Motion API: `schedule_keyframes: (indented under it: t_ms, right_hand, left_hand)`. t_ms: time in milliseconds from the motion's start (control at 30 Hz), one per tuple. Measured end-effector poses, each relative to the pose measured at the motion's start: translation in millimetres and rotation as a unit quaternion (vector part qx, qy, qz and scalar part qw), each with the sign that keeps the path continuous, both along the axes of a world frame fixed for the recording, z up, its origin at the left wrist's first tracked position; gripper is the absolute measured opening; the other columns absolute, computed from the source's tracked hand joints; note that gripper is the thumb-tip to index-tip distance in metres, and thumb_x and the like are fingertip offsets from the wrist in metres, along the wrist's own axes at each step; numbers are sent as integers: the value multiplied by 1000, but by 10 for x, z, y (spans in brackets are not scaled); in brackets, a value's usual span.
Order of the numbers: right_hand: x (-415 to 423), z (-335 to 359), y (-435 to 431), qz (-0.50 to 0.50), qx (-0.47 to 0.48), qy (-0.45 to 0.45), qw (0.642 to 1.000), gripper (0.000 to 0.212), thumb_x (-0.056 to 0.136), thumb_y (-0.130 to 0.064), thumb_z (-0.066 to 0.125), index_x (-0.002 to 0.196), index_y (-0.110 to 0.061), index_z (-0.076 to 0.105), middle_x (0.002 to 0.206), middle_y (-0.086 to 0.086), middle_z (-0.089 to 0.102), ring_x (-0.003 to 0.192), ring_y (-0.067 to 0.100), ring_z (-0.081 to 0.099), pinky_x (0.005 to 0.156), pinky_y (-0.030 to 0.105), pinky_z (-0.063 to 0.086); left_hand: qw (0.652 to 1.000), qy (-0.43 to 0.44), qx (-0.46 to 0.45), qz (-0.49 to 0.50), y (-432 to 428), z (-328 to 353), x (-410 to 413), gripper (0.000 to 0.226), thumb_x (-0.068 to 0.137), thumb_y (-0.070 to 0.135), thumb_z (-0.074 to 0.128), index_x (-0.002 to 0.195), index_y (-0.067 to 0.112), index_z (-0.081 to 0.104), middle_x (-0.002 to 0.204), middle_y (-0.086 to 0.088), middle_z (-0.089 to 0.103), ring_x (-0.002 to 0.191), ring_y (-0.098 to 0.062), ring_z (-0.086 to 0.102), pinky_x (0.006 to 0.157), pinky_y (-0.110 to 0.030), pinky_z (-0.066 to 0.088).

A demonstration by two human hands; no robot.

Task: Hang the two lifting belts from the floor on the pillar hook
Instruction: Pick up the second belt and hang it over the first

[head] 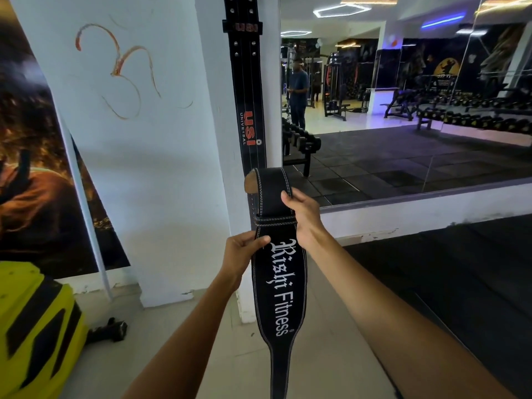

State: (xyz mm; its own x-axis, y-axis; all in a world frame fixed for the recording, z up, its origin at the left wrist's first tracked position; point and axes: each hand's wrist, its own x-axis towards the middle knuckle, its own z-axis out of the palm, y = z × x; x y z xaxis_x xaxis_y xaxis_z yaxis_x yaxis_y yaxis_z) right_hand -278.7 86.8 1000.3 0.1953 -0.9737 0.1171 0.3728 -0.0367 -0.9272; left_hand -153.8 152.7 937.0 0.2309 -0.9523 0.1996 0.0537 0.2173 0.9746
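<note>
A black lifting belt with white "Rishi Fitness" lettering (278,286) hangs upright in front of me, its top end folded over into a loop. My left hand (244,251) pinches its left edge just under the keeper loop. My right hand (303,214) grips the folded top part from the right. A second black belt marked "USI" (248,90) hangs flat against the white pillar (129,156), running up out of the frame. The hook itself is out of view above.
A yellow and black machine (34,329) stands at the lower left with a dark object (110,329) on the tiled floor beside it. A wall mirror (403,105) to the right reflects dumbbell racks and a standing person. Black rubber matting (460,269) lies at right.
</note>
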Motion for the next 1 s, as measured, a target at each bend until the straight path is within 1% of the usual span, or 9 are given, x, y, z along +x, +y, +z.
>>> schedule_keyframes:
  t_ms: [167,267,400,533,667,733,867,933,1000]
  right_hand:
    - [-43,-10,6,-10,-4,12,1000,34,84,-5,61,118,-4,61,122,13,64,118,24,56,110,41,35]
    - [-71,-21,-30,4,-4,22,1000,32,84,-9,62,116,-9,62,122,11,64,119,24,55,111,45,34]
    - [-100,-22,-41,20,-14,11,1000,26,83,-9,62,108,-14,66,119,14,65,116,29,58,108,48,37]
    - [-165,-128,-59,26,-13,15,999,33,82,-9,63,114,-15,62,124,10,64,121,24,54,112,47,31]
    - [-210,-122,17,58,-17,19,998,31,87,-8,56,116,-16,60,118,9,65,114,26,59,104,45,42]
    - [-193,-138,98,83,-34,35,995,31,88,-7,55,118,-10,60,115,14,66,107,29,63,91,39,51]
    - [-176,-278,145,108,-61,99,987,32,88,-10,56,118,-1,60,111,16,68,95,22,68,75,23,55]
    - [-187,-239,91,101,-58,130,985,41,88,-27,55,118,0,60,117,16,66,102,22,64,86,27,51]
    - [-168,-87,53,104,-28,144,984,50,89,-44,47,121,-7,58,119,5,63,109,19,59,97,32,40]
  left_hand:
    - [994,-57,81,-43,95,-313,110,20,80,-3,66,99,-8,68,78,0,76,73,-13,72,67,-20,55]
    - [998,-36,52,-28,29,-140,45,15,81,6,68,93,-4,70,79,-5,75,72,-17,71,67,-25,56]
    - [999,-11,37,-14,-24,-67,-64,20,79,6,70,97,-1,71,87,-9,75,79,-21,72,71,-27,57]
    - [976,-132,149,-88,136,-370,110,24,79,1,69,103,3,71,98,-14,73,90,-25,69,85,-36,55]
    - [996,-28,50,-73,16,279,84,26,86,40,57,107,29,68,113,-3,70,106,-17,64,90,-33,49]
    - [998,9,35,-57,-147,697,51,36,92,48,46,107,25,68,109,-2,69,102,-18,64,86,-31,50]
    - [994,60,94,-2,-403,937,132,35,92,24,56,117,0,59,99,-11,65,89,-22,61,75,-28,52]
    - [993,68,97,-9,-381,827,123,26,92,13,56,115,2,60,99,-10,65,84,-20,63,70,-25,54]
    - [994,61,86,-32,-312,707,73,22,91,9,56,111,5,64,95,-7,68,78,-16,65,62,-21,54]
